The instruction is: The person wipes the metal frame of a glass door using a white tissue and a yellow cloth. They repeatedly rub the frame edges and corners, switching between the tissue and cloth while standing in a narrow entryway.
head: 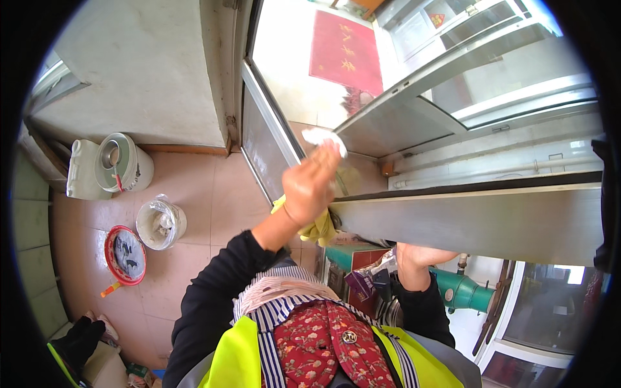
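My left hand [310, 182] is raised before a glass door, with a crumpled white cloth or tissue [326, 138] in its fingers; hand and cloth are slightly blurred. Just below the hand, a yellow cloth or rubber glove [318, 229] hangs by the end of a wide aluminium door edge [465, 220]. My right hand [419, 254] is at the lower side of that edge, its fingers hidden behind the metal. Glass panes [521, 72] in metal frames stand beyond, and a red mat [345, 51] with yellow characters lies outside.
On the tiled floor at left are a white bucket [142, 169] with a ladle, a plastic jerrycan [82, 169], a plastic-lined pail [180, 223] and a red-rimmed pan [142, 274]. A green metal machine [465, 291] stands at right. Someone's dark-clothed leg [82, 342] shows lower left.
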Demonstrator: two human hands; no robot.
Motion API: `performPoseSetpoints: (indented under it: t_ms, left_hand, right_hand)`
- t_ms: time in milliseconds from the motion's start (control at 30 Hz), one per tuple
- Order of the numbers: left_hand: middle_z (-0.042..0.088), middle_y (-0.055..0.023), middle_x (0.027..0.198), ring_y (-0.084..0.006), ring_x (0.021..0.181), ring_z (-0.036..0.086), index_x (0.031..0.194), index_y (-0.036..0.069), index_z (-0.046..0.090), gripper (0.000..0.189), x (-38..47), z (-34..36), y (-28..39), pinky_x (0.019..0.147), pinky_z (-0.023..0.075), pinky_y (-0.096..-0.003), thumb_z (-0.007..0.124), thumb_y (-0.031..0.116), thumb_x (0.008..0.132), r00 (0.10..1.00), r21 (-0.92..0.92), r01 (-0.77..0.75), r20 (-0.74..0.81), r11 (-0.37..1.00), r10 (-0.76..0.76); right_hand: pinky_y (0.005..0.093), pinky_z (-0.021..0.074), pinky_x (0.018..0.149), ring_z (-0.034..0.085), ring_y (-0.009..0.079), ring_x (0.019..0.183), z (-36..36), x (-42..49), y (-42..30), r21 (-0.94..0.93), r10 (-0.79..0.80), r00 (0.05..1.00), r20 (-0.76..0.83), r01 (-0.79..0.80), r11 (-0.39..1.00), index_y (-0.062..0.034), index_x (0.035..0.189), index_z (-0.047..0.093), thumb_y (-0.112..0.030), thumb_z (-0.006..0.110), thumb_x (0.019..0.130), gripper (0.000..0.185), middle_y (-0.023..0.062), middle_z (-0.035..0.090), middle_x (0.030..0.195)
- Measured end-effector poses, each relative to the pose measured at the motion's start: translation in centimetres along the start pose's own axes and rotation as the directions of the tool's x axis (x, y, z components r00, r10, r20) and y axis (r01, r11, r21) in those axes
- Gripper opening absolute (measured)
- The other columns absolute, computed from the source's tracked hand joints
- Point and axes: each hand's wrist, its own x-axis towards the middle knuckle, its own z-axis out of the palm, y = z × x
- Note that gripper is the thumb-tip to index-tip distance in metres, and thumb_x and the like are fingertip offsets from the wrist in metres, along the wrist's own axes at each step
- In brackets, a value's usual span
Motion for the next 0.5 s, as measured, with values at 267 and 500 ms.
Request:
performPoseSetpoints:
  t_ms: [267, 500]
  left_hand:
    - [0.068, -0.0164, 0.11, -0.0246, 0.096, 0.07, 0.116, 0.0, 0.065, 0.054, -0.1, -3.5, 2.5, 0.071, 0.057, -0.0301, 0.059, -0.003, 0.063, 0.994, -0.127, -0.005, 0.112, 0.992, 0.02]
    - [0.069, -0.0165, 0.11, -0.0265, 0.1, 0.069, 0.113, -0.001, 0.067, 0.037, 2.9, -2.2, 4.8, 0.062, 0.0551, -0.0262, 0.061, 0.0, 0.077, 0.94, 0.005, -0.325, -0.108, 0.946, 0.324]
  right_hand:
    - [0.0353, 0.0429, 0.098, 0.052, 0.0214, 0.117, 0.1, 1.1, 0.1, 0.068, 0.014, 0.997, 0.078, -0.019, 0.997, -0.0109, 0.129, 0.051, -0.05, 0.028, 0.098, 0.054, 0.0037, 0.053, 0.128]
    - [0.0365, 0.0417, 0.1, 0.05, 0.0223, 0.12, 1.2, -0.1, -0.2, -0.001, 0.044, 0.998, 0.045, -0.044, 0.999, -0.0109, 0.13, 0.049, -0.05, 0.027, 0.098, 0.056, 0.0038, 0.051, 0.131]
